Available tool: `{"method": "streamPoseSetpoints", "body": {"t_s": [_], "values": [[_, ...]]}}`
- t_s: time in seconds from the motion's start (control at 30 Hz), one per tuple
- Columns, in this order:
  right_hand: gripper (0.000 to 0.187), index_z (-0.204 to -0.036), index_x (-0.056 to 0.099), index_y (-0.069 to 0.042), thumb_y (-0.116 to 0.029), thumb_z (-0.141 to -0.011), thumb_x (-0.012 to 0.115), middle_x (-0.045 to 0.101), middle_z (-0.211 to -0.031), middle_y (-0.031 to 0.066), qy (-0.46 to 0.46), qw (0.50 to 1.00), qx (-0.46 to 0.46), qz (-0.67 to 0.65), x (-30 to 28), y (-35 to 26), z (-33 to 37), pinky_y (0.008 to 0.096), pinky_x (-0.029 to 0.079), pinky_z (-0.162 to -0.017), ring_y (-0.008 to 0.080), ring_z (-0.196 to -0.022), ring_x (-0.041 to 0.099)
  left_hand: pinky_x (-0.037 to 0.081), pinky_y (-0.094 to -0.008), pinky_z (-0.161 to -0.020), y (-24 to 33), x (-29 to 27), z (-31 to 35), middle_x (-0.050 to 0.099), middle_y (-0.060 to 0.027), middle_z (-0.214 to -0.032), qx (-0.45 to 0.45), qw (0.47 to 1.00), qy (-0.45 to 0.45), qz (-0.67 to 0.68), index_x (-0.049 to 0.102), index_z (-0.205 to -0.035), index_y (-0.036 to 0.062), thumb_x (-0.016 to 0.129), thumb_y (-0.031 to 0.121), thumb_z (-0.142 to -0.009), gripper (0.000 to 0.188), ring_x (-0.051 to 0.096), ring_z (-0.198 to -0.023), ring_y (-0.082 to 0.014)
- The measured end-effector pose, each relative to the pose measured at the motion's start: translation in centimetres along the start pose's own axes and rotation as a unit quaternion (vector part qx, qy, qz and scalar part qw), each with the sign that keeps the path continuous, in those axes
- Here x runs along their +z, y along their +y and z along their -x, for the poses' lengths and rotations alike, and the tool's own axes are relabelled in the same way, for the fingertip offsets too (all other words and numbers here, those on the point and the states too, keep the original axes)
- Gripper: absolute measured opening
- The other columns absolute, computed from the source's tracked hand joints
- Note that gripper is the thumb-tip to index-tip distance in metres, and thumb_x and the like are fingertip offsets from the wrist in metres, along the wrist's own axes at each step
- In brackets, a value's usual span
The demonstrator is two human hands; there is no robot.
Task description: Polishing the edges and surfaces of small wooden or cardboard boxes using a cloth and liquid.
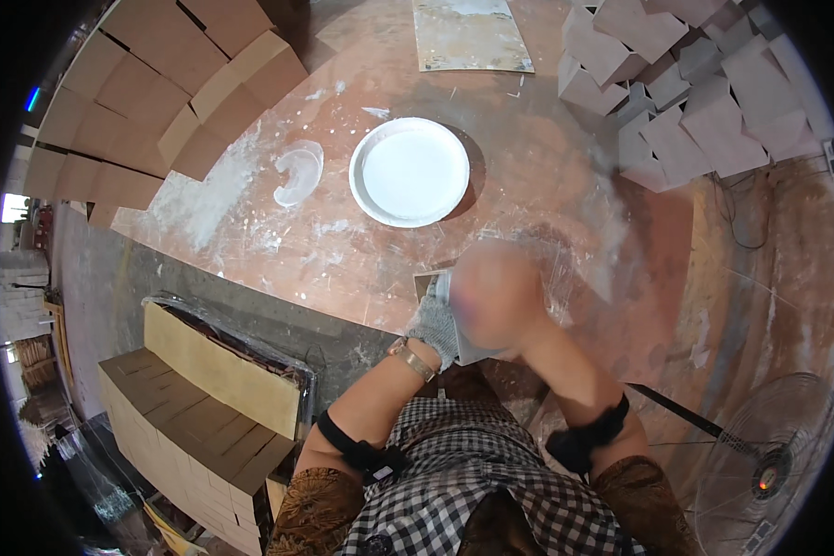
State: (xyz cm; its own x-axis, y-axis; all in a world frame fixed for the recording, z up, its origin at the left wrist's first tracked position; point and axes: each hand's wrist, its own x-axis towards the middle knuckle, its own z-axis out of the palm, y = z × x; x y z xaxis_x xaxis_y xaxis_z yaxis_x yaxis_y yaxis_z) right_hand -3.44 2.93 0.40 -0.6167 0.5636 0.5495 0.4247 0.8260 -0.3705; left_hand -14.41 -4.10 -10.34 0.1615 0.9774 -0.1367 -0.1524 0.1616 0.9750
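Observation:
My left hand (433, 329), in a grey knit glove with a watch at the wrist, is closed round the side of a pale grey, box-like piece (475, 353) just in front of my body. Over that piece is my bare right hand (498, 292), smeared by motion, so its fingers cannot be made out. Much of the piece is hidden behind the hands. Beyond them, a round white basin (356, 188) stands on the reddish, white-stained work surface (547, 167), with a smooth white substance inside. Left of the basin lies a curved translucent plastic piece (310, 176).
Brown cardboard boxes (148, 111) are stacked at the far left, and pale grey boxes (704, 120) pile up at the far right. Stacked brown cartons (185, 422) stand near left. A fan (764, 473) is at the near right. A stained board (473, 42) lies at the back.

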Motion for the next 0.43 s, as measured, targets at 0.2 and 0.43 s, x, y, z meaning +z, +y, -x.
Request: {"method": "streamPoseSetpoints", "body": {"t_s": [0.2, 0.43], "values": [[0.015, -0.066, 0.055, -0.011, -0.012, -0.051, 0.056, 0.055, -0.07, 0.0017, -0.094, 0.989, -0.063, -0.093, -2.4, -2.9, 5.3, 0.0316, 0.042, -0.057, 0.0186, -0.064, 0.052, 0.028, -0.0337, -0.102, 2.0, -0.8, -0.5, 0.043, -0.011, -0.129, 0.006, 0.915, -0.12, -0.386, 0.04, -0.128, 0.0068, 0.043, 0.024, -0.09, 0.042, 0.039, -0.12, -0.023], [0.029, -0.078, 0.06, -0.011, -0.008, -0.049, 0.059, 0.059, -0.078, 0.0084, 0.014, 0.995, 0.098, -0.006, -0.7, 6.1, 2.7, 0.039, 0.048, -0.065, 0.028, -0.076, 0.058, 0.026, -0.0348, -0.104, 2.5, 0.1, -2.1, 0.041, -0.0131, -0.131, 0.032, 0.806, -0.17, -0.566, 0.037, -0.129, 0.0067, 0.055, 0.036, -0.083, 0.058, 0.038, -0.121, -0.0241]]}}
